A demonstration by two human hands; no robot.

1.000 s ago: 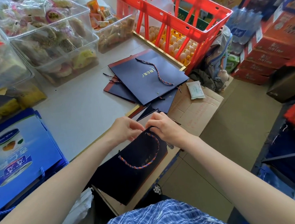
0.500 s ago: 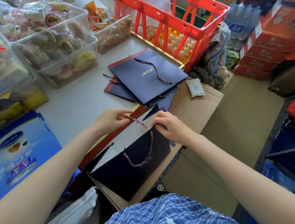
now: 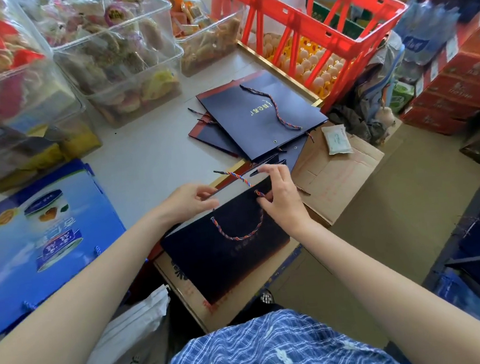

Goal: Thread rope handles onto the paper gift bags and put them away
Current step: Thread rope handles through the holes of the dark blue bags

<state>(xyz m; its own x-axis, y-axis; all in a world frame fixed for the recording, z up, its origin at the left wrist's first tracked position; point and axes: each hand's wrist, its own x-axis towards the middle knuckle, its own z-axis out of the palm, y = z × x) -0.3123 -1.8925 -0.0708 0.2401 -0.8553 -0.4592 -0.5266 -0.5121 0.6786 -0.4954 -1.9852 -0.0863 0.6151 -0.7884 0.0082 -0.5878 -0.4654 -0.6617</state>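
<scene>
**Navy bag, second rope going in**

Rope end first. My right hand [image 3: 281,198] pinches the striped rope [image 3: 237,177] at the right-hand hole near the top edge of the navy paper bag [image 3: 224,252]. The loose tail runs up and left, its dark tip free over the table [image 3: 144,164]. My left hand [image 3: 189,200] grips the bag's top edge, fingers curled over it, steadying.

Change since half a second back: the left hand has let go of the rope and dropped onto the bag's rim; the tail now sticks out unsupported. A second ago both hands were bunched tight at the rim with no tail showing.

One handle [image 3: 238,231] already hangs looped on the near face. I judge this second rope is partly threaded, knot still to come.

Outward: bag lies over a cardboard box [image 3: 340,179] at the table's corner. Finished navy bags [image 3: 259,119] are stacked farther back, beside the red crate [image 3: 335,19].
</scene>
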